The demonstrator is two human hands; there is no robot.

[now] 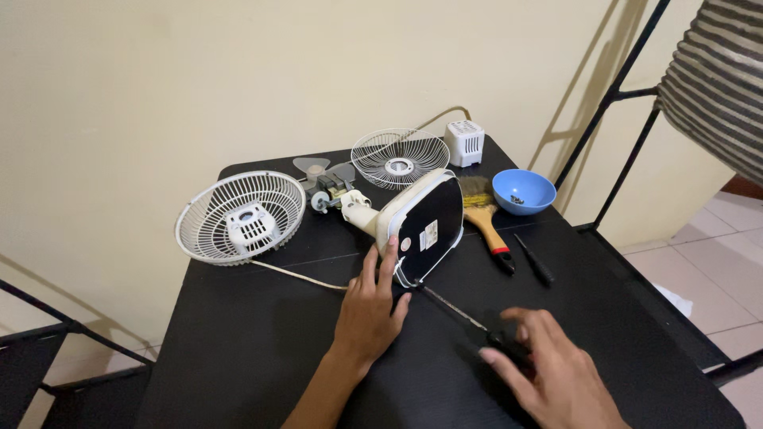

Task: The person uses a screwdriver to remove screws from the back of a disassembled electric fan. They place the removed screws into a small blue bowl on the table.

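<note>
A small cream fan lies taken apart on a black table. Its base is tipped on edge, dark underside facing me. My left hand rests flat on the table, fingertips against the base's lower edge. My right hand grips the black handle of a screwdriver, whose thin shaft points at the base's bottom edge. The fan's neck and motor lie behind the base.
A rear fan grille lies at the left, a front grille and grey blade farther back. A white adapter box, blue bowl with small screws, paintbrush and second screwdriver sit right. A cord crosses the table.
</note>
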